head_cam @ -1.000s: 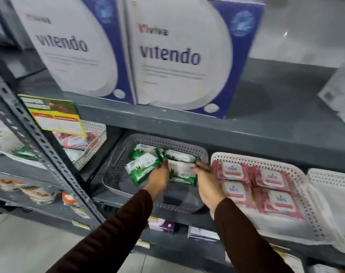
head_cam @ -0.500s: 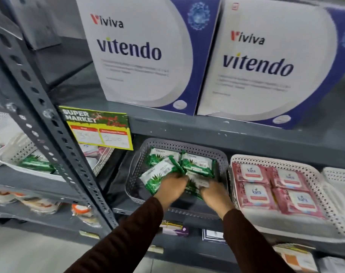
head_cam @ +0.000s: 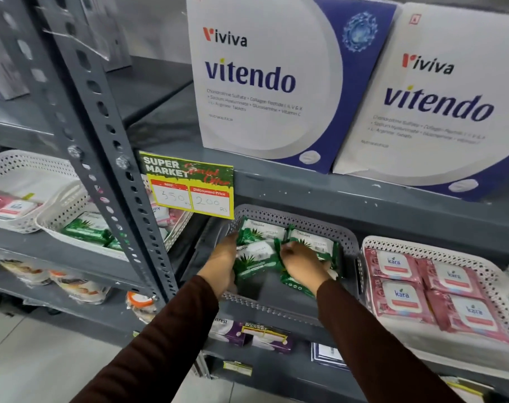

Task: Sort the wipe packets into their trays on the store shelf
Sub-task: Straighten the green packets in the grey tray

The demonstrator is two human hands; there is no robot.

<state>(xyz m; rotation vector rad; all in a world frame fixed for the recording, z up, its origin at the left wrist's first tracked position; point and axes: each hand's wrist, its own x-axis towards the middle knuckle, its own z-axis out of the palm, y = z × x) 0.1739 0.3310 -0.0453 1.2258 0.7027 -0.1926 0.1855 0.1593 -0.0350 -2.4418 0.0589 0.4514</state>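
**Both hands in the grey tray of green wipe packets**

A grey metal store shelf (head_cam: 363,205) with a perforated upright post (head_cam: 107,158) fills the view. On its upper level stand two large white-and-blue cardboard boxes printed "vitendo" (head_cam: 264,82), side by side. Below them, a grey perforated plastic tray (head_cam: 346,242) sits on the lower level, and just to its right a white perforated plastic tray (head_cam: 439,250) holds four pink "kara" wipe packets (head_cam: 401,298) laid flat in two rows. Left of the post, another white perforated tray (head_cam: 67,207) holds green and pink packets mixed together. A yellow-and-green price card reading "SUPER MARKET" (head_cam: 189,184) hangs from the shelf edge, above the grey tray's left corner.

Inside the grey tray lie several green-and-white wipe packets (head_cam: 262,232), overlapping one another toward the back. The left hand (head_cam: 221,266), in a dark brown sleeve, rests against the left side of a green packet at the front; whether it grips it I cannot tell. The right hand (head_cam: 302,266) pinches the edge of another green packet between fingertips
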